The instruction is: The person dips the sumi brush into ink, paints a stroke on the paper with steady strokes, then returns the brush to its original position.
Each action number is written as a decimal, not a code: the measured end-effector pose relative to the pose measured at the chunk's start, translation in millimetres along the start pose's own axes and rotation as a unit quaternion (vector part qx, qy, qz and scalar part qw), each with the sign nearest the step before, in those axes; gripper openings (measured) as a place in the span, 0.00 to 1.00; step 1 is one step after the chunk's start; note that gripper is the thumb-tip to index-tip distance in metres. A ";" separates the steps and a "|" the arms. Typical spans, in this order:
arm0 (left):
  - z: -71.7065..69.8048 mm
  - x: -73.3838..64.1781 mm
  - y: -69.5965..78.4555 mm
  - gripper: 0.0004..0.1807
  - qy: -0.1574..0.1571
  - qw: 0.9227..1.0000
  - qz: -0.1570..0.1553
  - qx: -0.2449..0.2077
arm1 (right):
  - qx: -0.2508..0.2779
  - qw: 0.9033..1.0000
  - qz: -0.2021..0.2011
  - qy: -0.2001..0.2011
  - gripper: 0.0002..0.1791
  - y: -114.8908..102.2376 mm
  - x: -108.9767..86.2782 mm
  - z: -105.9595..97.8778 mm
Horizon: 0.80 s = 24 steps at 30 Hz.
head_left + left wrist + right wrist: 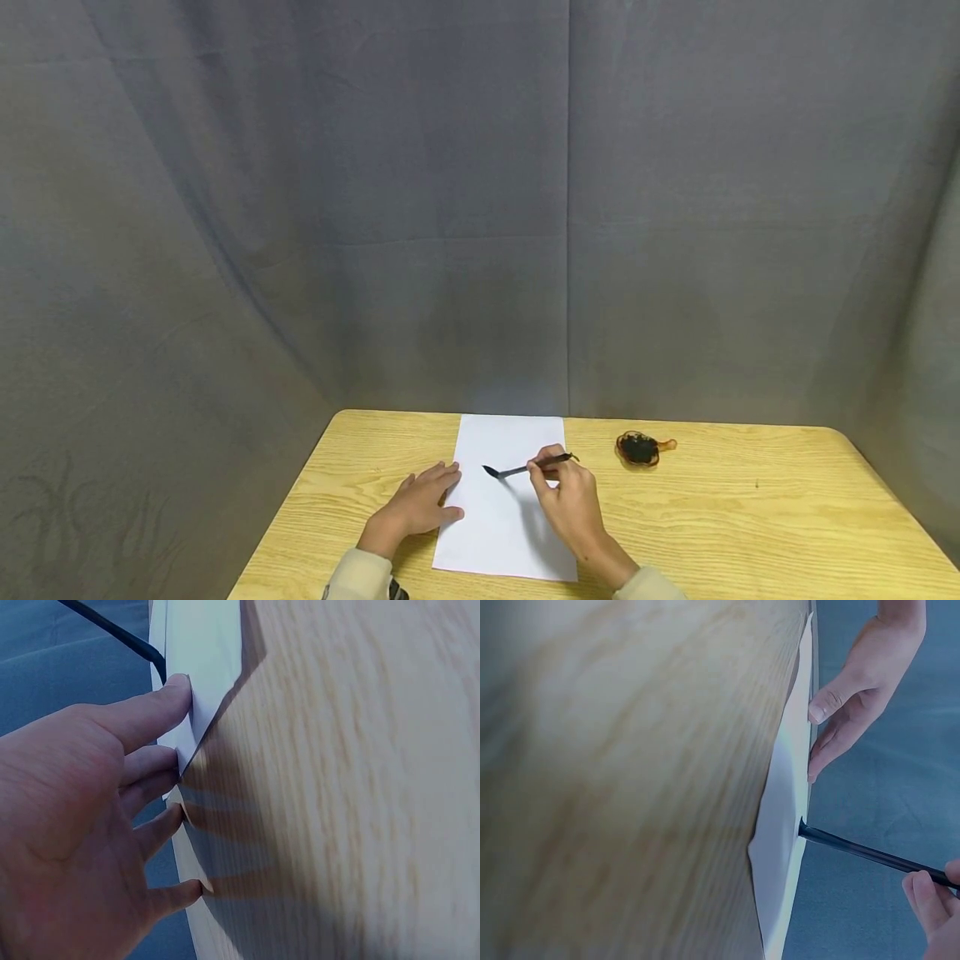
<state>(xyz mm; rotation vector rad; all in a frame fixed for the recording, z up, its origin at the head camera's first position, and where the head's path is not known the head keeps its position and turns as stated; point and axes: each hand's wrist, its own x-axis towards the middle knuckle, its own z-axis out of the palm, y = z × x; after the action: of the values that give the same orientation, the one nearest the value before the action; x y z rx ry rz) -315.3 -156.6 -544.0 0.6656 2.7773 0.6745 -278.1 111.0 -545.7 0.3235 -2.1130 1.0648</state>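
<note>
A sheet of white paper (480, 542) lies on the wooden table, its far end near the back edge. My right hand (573, 504) pinches a dark-handled paintbrush (517, 470) over the sheet, the brush leaning with its black tip to the left. In the right wrist view the tip of the paintbrush (840, 843) is at the paper (776, 847) and seems to touch it. With fingers spread, my left hand (422, 504) rests at the paper's left edge. Its thumb and nearest fingertips press the paper (202, 652), while others touch the wood, in the left wrist view.
To the right of the paper stands a small brown dish (639, 448) with a short handle, holding something black. The wooden table (750, 517) reaches out on both sides of the sheet. Grey curtains (450, 208) hang behind it and at both sides.
</note>
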 end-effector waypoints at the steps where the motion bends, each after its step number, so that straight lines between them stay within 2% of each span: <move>1: 0.1 0.0 0.0 0.38 0.000 1.000 0.000 0.000 | 0.000 1.000 -0.002 0.001 0.10 0.0 -0.2 0.0; 13: -0.2 0.5 1.5 0.38 0.003 1.000 -0.001 -0.001 | -0.007 1.000 -0.021 0.013 0.13 -1.2 -0.5 -1.8; 24: 1.0 1.5 0.0 0.38 0.007 1.000 -0.005 0.002 | -0.006 1.000 -0.009 0.008 0.12 -1.3 0.3 -6.7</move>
<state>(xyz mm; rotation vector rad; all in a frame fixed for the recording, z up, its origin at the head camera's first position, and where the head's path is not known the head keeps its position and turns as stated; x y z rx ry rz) -316.4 -155.5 -545.0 0.6501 2.7929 0.6740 -274.3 115.3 -542.1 0.3262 -2.0983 1.0418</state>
